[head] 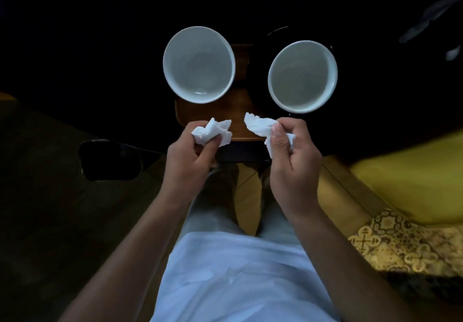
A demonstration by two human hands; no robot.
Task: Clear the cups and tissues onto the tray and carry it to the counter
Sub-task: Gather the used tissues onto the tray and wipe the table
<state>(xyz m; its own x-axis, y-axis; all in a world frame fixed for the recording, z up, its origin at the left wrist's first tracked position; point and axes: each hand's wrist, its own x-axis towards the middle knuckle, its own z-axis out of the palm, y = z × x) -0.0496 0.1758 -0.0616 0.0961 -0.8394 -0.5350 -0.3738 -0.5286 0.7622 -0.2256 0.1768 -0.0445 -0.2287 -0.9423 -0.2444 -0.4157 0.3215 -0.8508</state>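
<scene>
Two empty white cups stand side by side in the dark: the left cup (199, 64) and the right cup (302, 76), the right one on a dark saucer (275, 33). Between and below them shows a brown wooden tray (240, 111); whether the cups stand on it is hard to tell. My left hand (186, 157) grips a crumpled white tissue (213, 131) just over the tray's near edge. My right hand (292, 161) pinches a second crumpled tissue (260, 127) at the same height, a little right.
The surface around the cups is nearly black. A dark phone-like object (110, 160) lies at the left. A yellow cushion (411, 171) and patterned cloth (406, 244) sit at the right. My legs and wooden floor (246, 196) lie below.
</scene>
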